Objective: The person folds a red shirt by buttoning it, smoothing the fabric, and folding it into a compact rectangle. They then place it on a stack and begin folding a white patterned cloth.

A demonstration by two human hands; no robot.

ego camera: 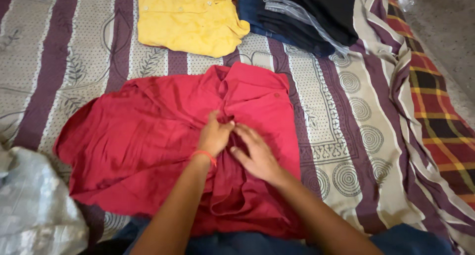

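Patterned bedsheet (346,136) underneath, yellow shirt (190,20) and dark folded stack (307,12) at the far edge. Red shirt (158,141) spread mid-bed, collar away, long axis running from body to far edge. Left hand (213,136) pinching the button placket; right hand (255,153) alongside, fingers loosely spread, pressing the same seam. Both equally near.

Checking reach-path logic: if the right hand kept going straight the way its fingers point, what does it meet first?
The right hand points up-left across the red shirt. First in that line is the left hand, fingertips nearly touching at the shirt's front placket. Whether they already touch is unclear. Past that, only more red fabric.
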